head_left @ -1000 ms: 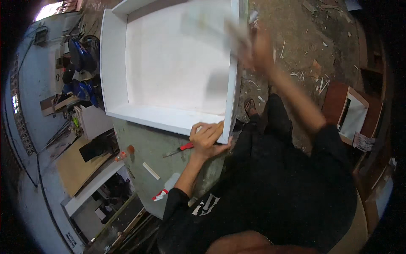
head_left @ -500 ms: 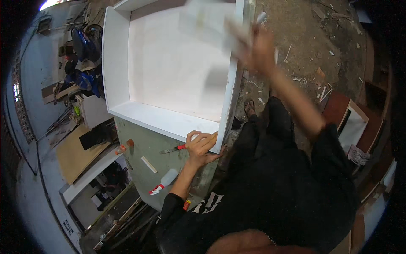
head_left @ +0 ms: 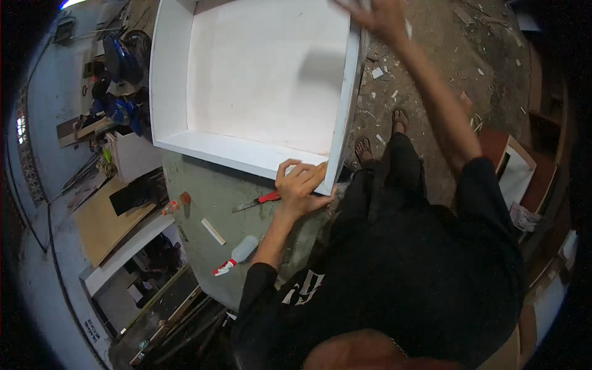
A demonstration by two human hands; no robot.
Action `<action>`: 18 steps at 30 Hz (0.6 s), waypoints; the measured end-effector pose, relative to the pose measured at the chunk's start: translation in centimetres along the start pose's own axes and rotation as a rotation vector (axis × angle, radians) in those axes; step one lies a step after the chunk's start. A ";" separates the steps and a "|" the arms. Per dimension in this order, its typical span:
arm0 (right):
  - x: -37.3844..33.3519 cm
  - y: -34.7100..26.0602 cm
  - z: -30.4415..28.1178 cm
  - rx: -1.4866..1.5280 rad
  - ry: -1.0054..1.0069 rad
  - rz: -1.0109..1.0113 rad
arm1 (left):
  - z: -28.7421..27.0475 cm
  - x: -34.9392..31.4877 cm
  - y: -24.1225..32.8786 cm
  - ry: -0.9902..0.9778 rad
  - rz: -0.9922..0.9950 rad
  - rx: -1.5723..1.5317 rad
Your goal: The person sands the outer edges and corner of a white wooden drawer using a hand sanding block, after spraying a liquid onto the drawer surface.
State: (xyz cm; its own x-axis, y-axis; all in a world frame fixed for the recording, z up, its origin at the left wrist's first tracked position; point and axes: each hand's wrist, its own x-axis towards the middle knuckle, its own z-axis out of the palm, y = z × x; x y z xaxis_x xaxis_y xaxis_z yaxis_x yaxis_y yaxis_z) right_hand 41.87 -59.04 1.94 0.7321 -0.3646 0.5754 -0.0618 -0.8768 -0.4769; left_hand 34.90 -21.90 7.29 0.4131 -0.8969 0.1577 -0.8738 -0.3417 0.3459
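Observation:
A large shallow white box (head_left: 268, 77) lies with its open side up on the green tabletop (head_left: 191, 206). My left hand (head_left: 299, 185) grips its near right corner, fingers curled over the near wall and thumb along the outside. A small tan piece (head_left: 320, 175) shows beside those fingers; what it is I cannot make out. Farther off, my right hand (head_left: 385, 21) is at the far part of the right wall. Its fingers are blurred and partly at the picture's upper edge, so anything held there is hidden. A red-handled knife (head_left: 259, 201) lies beside my left hand.
On the tabletop are a spray bottle (head_left: 237, 254) with a red and white head and a pale wooden strip (head_left: 213, 231). Blue motorbike parts (head_left: 123, 111) and boards (head_left: 105, 219) stand at left. Scraps litter the floor (head_left: 438, 80), and brown cabinets (head_left: 518, 172) stand at right.
My right hand has swung up and away along the right wall; the pale blurred thing near it is out of view. My left hand stays at the corner. My feet show more.

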 end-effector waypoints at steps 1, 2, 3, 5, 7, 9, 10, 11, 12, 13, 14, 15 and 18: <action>-4.7 -3.2 0.1 -0.053 -0.005 -0.078 | 0.4 -0.2 -0.1 0.032 0.001 0.003; -10.5 -8.2 -1.0 0.021 -0.031 -0.042 | 0.5 -0.7 -0.2 0.015 -0.009 0.006; -15.3 -13.2 -2.8 0.235 -0.053 -0.040 | 0.7 -1.3 -0.5 -0.001 -0.026 0.013; -19.8 -18.0 -5.7 0.381 -0.112 -0.044 | 1.1 -2.0 -0.8 0.009 -0.032 -0.028; -16.0 -16.0 -5.0 0.155 -0.069 -0.093 | 0.8 -1.8 -0.6 0.037 -0.011 -0.054; -10.5 -8.7 -1.0 -0.086 0.092 0.002 | 0.1 -0.6 -0.1 0.068 0.058 -0.039; -7.1 -2.2 0.3 0.050 0.185 -0.076 | 0.4 -0.2 0.1 0.067 0.077 -0.060; -3.3 -1.7 0.1 0.060 0.151 0.098 | 0.4 -0.5 -0.3 0.071 0.060 -0.058; 0.2 -0.8 -0.7 0.045 0.114 0.277 | 0.9 -0.6 -0.5 0.074 0.056 -0.073; -0.1 -1.5 -0.4 0.039 0.131 0.277 | 0.8 -0.5 -0.8 0.082 0.067 -0.073; -0.4 -2.1 -0.4 0.029 0.149 0.279 | 0.6 -0.5 -0.7 0.084 0.066 -0.074; -0.7 -2.5 -0.6 0.018 0.169 0.282 | 0.5 -0.5 -0.4 0.086 0.068 -0.075; -13.9 -12.7 -1.1 0.115 0.155 0.027 | 1.3 -2.0 -1.4 0.089 0.054 -0.038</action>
State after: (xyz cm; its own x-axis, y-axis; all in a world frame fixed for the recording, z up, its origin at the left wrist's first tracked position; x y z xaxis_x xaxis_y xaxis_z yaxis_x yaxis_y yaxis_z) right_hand 31.70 -43.22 0.74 0.6175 -0.4392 0.6525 0.0048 -0.8275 -0.5615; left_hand 34.98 -19.98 5.25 0.3880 -0.8847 0.2584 -0.8860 -0.2808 0.3689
